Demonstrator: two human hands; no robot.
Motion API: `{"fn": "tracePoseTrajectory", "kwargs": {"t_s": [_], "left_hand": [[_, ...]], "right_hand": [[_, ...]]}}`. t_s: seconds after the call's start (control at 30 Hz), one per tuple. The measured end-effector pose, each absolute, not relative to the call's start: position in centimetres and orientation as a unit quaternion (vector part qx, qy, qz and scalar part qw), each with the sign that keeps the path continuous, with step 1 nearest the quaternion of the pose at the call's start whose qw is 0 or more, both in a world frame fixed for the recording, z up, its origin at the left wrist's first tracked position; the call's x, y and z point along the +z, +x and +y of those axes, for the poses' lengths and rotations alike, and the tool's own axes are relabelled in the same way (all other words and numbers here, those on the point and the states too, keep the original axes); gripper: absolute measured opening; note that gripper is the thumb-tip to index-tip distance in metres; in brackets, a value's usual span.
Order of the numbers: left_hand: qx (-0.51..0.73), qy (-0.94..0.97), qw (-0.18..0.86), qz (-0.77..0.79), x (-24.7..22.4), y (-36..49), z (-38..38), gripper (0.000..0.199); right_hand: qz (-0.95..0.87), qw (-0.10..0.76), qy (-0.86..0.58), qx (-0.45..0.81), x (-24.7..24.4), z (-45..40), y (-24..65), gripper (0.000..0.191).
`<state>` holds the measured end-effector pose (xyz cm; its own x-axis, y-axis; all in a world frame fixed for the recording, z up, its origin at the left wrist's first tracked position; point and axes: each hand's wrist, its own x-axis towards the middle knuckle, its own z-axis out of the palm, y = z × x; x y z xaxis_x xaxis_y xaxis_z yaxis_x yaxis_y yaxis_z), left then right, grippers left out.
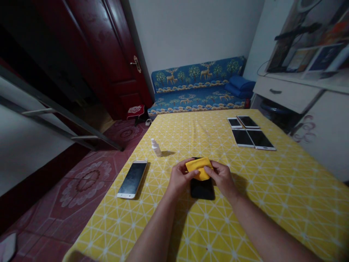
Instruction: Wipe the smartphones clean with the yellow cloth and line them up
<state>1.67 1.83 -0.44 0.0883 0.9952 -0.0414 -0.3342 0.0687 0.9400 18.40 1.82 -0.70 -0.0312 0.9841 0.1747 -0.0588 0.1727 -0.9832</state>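
A folded yellow cloth (200, 168) is pinched between both my hands, thumbs on top. My left hand (181, 176) grips its left side and my right hand (221, 177) its right side. Beneath the cloth lies a black phone (202, 190), its middle hidden by the cloth and fingers. Whether the cloth touches the phone, I cannot tell. To the left, a white phone (132, 180) with a dark screen rests on the table. A small white spray bottle (156, 148) stands upright beyond it.
Several phones (243, 138) lie grouped at the table's far right. A yellow patterned cloth covers the table (188, 131). Past it stands a blue sofa (191, 91). A white cabinet (289, 94) is on the right, a metal ladder (62, 114) on the left.
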Motion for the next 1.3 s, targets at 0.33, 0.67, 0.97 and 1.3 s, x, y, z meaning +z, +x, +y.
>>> {"fn": "tracePoseTrajectory", "kwargs": {"t_s": [0.33, 0.67, 0.97, 1.3], "left_hand": [[0.552, 0.388, 0.626, 0.391, 0.1, 2.1, 1.2, 0.042], [0.639, 0.285, 0.554, 0.451, -0.4, 0.4, 2.3, 0.047], [0.7, 0.233, 0.483, 0.471, -0.6, -0.7, 2.6, 0.042], [0.694, 0.238, 0.479, 0.481, -0.9, -0.7, 2.7, 0.042]], "right_hand": [[-0.54, 0.544, -0.416, 0.489, -0.7, 1.9, 18.4, 0.028], [-0.519, 0.566, -0.471, 0.434, -1.4, 2.8, 18.9, 0.034], [-0.559, 0.504, -0.527, 0.396, -3.2, 4.6, 21.7, 0.039], [-0.779, 0.208, -0.436, 0.4, 0.2, 1.8, 23.7, 0.132]]}}
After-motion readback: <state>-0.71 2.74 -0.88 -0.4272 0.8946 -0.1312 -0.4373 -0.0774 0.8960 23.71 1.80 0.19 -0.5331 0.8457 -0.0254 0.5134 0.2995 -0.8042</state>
